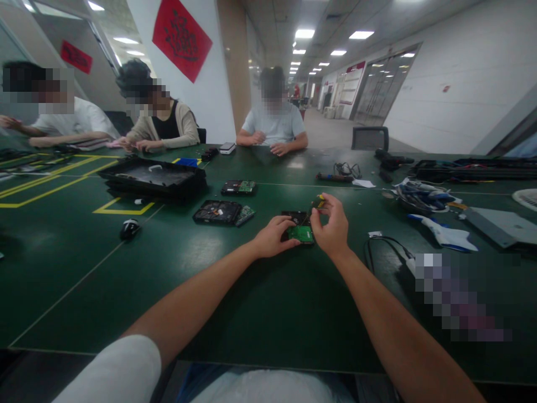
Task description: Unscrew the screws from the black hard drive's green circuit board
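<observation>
A black hard drive with a green circuit board [300,232] lies on the dark green table [176,268] in front of me. My left hand [273,236] grips its left side and holds it down. My right hand [332,225] is closed on a small screwdriver with a yellow-and-black handle [318,202], whose tip points down at the drive. Two more hard drives lie farther off: one black with a loose green board beside it [218,212], one with its board facing up [239,187].
Stacked black trays [153,178] and a black mouse [130,227] sit at left. Cables, tools and blue-handled pliers [422,196] lie at right, with a black cable loop [388,246] and a grey laptop [501,225]. Three people sit across the table.
</observation>
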`<state>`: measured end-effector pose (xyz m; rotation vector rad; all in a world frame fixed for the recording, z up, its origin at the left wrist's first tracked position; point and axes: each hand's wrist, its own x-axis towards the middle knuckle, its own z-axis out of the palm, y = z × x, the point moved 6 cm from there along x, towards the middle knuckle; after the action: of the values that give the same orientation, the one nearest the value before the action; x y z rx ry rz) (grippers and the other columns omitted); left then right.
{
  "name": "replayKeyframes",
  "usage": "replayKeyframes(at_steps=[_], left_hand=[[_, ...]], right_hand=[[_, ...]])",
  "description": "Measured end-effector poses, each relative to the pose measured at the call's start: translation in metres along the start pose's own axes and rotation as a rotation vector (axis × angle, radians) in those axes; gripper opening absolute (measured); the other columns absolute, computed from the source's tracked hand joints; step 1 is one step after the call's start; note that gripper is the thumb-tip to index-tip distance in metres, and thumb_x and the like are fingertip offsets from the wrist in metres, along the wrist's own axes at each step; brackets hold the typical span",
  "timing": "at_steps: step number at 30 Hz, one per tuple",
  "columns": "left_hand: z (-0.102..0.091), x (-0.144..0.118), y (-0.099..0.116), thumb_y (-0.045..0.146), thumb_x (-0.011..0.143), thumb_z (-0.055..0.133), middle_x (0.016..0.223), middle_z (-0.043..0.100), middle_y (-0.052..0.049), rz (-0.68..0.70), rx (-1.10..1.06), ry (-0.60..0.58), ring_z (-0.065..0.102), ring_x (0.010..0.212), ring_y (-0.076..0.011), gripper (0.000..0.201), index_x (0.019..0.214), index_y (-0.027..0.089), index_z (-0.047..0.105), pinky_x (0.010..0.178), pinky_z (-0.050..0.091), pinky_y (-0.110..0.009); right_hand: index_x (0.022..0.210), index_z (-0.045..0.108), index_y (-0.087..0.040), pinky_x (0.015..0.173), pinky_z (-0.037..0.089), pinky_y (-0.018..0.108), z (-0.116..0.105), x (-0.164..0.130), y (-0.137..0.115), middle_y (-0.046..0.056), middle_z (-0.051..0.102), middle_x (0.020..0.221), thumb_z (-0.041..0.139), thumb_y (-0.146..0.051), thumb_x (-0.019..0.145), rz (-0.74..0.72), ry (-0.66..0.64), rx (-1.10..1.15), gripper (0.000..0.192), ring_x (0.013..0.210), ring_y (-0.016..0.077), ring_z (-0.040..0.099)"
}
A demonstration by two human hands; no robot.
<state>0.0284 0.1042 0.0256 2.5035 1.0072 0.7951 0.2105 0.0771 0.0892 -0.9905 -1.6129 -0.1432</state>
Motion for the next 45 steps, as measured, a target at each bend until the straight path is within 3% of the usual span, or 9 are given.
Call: replayKeyframes(at_steps=[10, 16, 18, 27, 34, 40, 45], left_hand=[[0.000, 0.001, 0.000, 0.056, 0.084, 0.075, 0.146, 0.054, -0.015, -0.010, -0.043, 0.023, 0.047, 0.141, -0.0333, 0.062, 0.134, 0.023, 0.061, 0.119, 0.041, -0.053], [-0.003, -0.003, -0.009, 0.064, 0.077, 0.077, 0.165, 0.032, -0.014, -0.146, 0.019, 0.059, 0.021, 0.156, -0.0438, 0.066, 0.130, 0.027, 0.066, 0.122, 0.027, -0.066], [-0.003, -0.004, -0.011, 0.065, 0.077, 0.078, 0.167, 0.029, -0.014, -0.163, 0.005, 0.043, 0.020, 0.156, -0.0440, 0.066, 0.131, 0.028, 0.066, 0.121, 0.028, -0.066], [0.000, -0.004, -0.011, 0.064, 0.079, 0.076, 0.163, 0.037, -0.018, -0.189, -0.069, 0.007, 0.028, 0.156, -0.0392, 0.068, 0.134, 0.027, 0.064, 0.120, 0.035, -0.060], [-0.001, -0.004, -0.011, 0.068, 0.078, 0.075, 0.160, 0.042, -0.015, -0.230, -0.009, 0.024, 0.022, 0.157, -0.0419, 0.068, 0.132, 0.030, 0.064, 0.122, 0.024, -0.068], [-0.001, -0.002, -0.009, 0.066, 0.078, 0.076, 0.150, 0.054, -0.014, -0.175, -0.004, 0.036, 0.033, 0.153, -0.0388, 0.066, 0.131, 0.027, 0.065, 0.124, 0.025, -0.064], [0.001, -0.003, -0.010, 0.066, 0.079, 0.075, 0.150, 0.054, -0.011, -0.174, -0.015, 0.025, 0.034, 0.153, -0.0381, 0.065, 0.133, 0.030, 0.063, 0.122, 0.030, -0.064]], right_hand=[[0.140, 0.052, -0.022, 0.080, 0.066, 0.042, -0.006, 0.006, -0.011, 0.014, 0.061, 0.127, 0.061, -0.027, 0.096, -0.052, -0.034, -0.035, 0.045, 0.106, 0.0256, 0.067], [0.145, 0.047, -0.022, 0.085, 0.065, 0.045, -0.002, 0.004, -0.005, 0.014, 0.063, 0.129, 0.058, -0.024, 0.096, -0.033, -0.032, -0.045, 0.051, 0.100, 0.0244, 0.070], [0.144, 0.048, -0.022, 0.084, 0.066, 0.045, -0.002, 0.004, -0.006, 0.015, 0.063, 0.128, 0.059, -0.026, 0.096, -0.034, -0.030, -0.052, 0.050, 0.100, 0.0250, 0.069], [0.139, 0.054, -0.024, 0.077, 0.065, 0.044, -0.007, 0.008, -0.015, 0.012, 0.059, 0.119, 0.063, -0.029, 0.094, -0.042, -0.034, -0.061, 0.047, 0.086, 0.0211, 0.065], [0.145, 0.047, -0.022, 0.085, 0.065, 0.046, -0.004, 0.006, -0.008, 0.015, 0.062, 0.130, 0.059, -0.026, 0.096, -0.032, -0.021, -0.040, 0.051, 0.100, 0.0253, 0.069], [0.146, 0.050, -0.023, 0.085, 0.066, 0.048, -0.004, 0.007, -0.009, 0.015, 0.063, 0.127, 0.060, -0.029, 0.096, -0.048, -0.042, -0.068, 0.051, 0.104, 0.0272, 0.069], [0.149, 0.045, -0.023, 0.085, 0.067, 0.048, -0.001, 0.005, -0.005, 0.016, 0.060, 0.135, 0.056, -0.027, 0.096, -0.036, -0.042, -0.045, 0.054, 0.109, 0.0277, 0.068]])
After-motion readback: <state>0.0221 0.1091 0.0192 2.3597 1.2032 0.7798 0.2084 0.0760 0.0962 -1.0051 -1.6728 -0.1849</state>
